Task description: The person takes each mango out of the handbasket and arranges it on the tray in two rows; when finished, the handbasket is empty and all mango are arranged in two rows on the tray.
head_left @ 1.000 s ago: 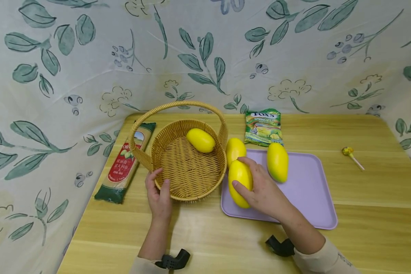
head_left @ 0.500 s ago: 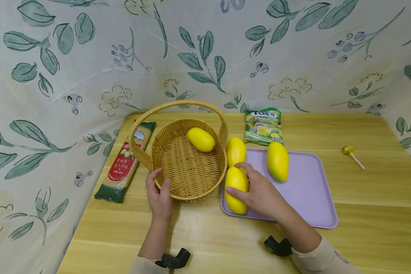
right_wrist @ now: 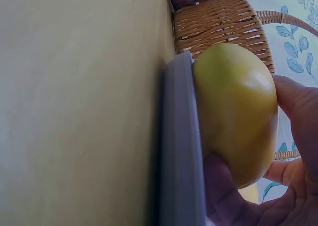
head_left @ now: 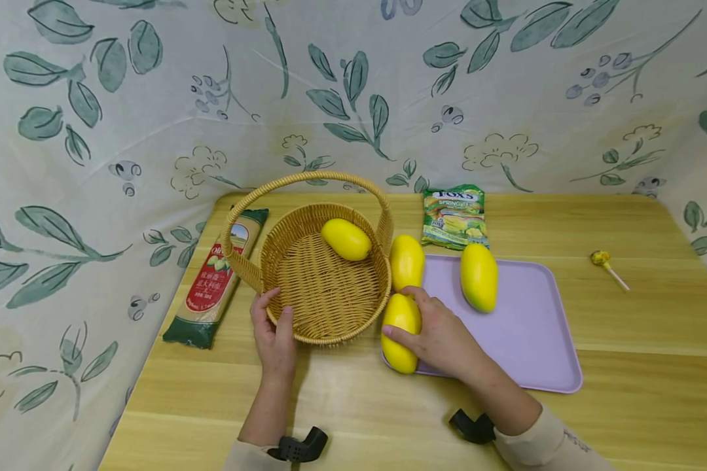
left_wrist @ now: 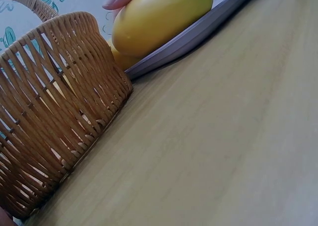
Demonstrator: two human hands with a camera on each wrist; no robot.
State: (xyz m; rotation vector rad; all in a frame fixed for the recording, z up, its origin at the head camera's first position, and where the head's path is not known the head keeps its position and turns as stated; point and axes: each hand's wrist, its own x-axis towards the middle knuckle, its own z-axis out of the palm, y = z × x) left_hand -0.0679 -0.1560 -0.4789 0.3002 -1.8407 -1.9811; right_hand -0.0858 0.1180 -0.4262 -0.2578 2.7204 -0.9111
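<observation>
Head view: beneath me, the tabletop [head_left: 636, 405]; in my left grip [head_left: 275, 340], the rim of the wicker basket [head_left: 324, 297]; under my right grip [head_left: 438, 333], the lilac tray [head_left: 518, 327]; clasped in that right grip, one yellow mango [head_left: 403, 314], at the tray's near-left corner.

The right hand [head_left: 444, 337], fingers [head_left: 419, 296] round a mango [head_left: 402, 313], has shifted left and nearer the person.

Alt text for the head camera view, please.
A person's right hand grips a yellow mango at the near-left corner of a lilac tray; the left hand holds a wicker basket containing another mango. Two more mangoes, a pasta packet, a green bag and a lollipop lie nearby.
</observation>
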